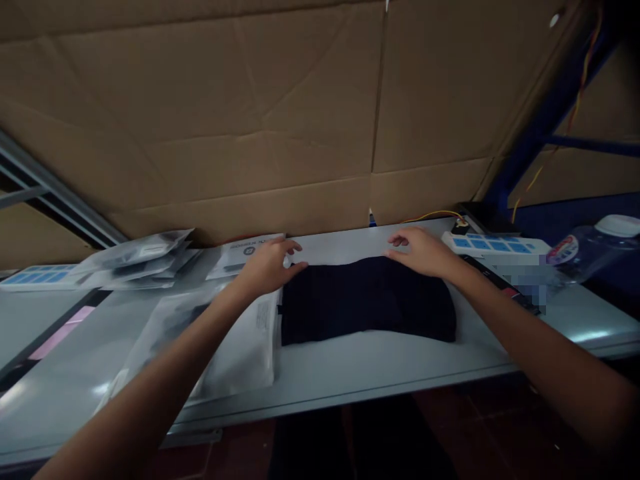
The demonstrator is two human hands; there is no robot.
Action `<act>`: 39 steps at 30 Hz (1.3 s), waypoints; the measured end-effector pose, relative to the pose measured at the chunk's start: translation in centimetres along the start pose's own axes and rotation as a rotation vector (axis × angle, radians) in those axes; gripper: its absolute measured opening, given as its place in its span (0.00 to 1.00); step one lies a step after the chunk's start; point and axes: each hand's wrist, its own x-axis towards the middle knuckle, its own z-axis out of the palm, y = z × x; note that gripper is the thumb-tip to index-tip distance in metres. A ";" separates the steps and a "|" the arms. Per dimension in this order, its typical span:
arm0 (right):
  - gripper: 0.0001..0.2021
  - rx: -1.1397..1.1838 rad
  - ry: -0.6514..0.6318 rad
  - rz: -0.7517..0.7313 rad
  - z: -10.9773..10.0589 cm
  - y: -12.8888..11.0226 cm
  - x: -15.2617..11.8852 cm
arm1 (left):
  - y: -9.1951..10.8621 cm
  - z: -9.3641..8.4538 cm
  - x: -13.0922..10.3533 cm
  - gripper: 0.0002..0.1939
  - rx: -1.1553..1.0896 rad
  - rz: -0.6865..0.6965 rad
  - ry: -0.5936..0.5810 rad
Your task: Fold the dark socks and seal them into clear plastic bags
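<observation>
A dark navy folded garment (367, 300) lies flat on the grey table (320, 373) in front of me. At its far left corner is my left hand (273, 265), fingers apart, the thumb by the cloth's edge. My right hand (417, 250) hovers at the far edge of the garment, fingers loosely curved and apart, with the thumb close to the fabric. Neither hand grips anything that I can see. Beside the garment, partly under my left forearm, lie frosted plastic bags (245, 353); dark contents show through one.
More packed plastic bags (145, 257) are piled at the left beside a power strip (37, 277). Another power strip (495, 244), a dark flat packet (500, 283) and a clear plastic bottle (593, 250) stand or lie at the right. A cardboard wall (310, 120) rises behind the table.
</observation>
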 end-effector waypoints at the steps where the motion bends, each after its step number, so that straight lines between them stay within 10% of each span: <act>1: 0.10 0.014 -0.078 0.034 0.2 0.6 0.7 | -0.3 0.4 0.9 0.15 0.023 -0.001 -0.031; 6: 0.09 0.199 -0.129 0.007 -1.0 0.7 0.4 | -0.1 0.4 1.0 0.09 -0.012 0.008 -0.046; 10: 0.12 0.234 0.025 -0.062 -4.2 -1.0 -5.4 | 2.2 -1.4 -5.2 0.10 -0.186 0.126 0.099; 16: 0.04 0.132 -0.192 -0.222 -3.2 -1.8 -14.1 | 4.6 -0.6 -12.7 0.04 -0.262 0.170 -0.039; 22: 0.02 0.217 0.176 -0.226 -1.9 -1.1 -15.0 | 4.8 0.9 -11.2 0.18 -0.031 -0.072 0.273; 26: 0.05 0.270 0.392 -0.101 -0.6 0.2 -15.9 | 3.9 1.8 -10.5 0.16 0.015 -0.151 0.175; 31: 0.07 0.386 0.420 0.045 0.1 1.0 -16.8 | 3.7 -1.8 -8.9 0.15 -0.245 -0.301 0.105; 34: 0.10 0.370 0.403 0.104 0.0 0.9 -16.8 | 7.3 -2.6 -6.6 0.15 -0.258 -0.419 0.124; 39: 0.12 0.303 0.387 0.103 0.1 0.7 -16.9 | 15.8 2.1 -4.1 0.19 -0.013 -0.305 0.019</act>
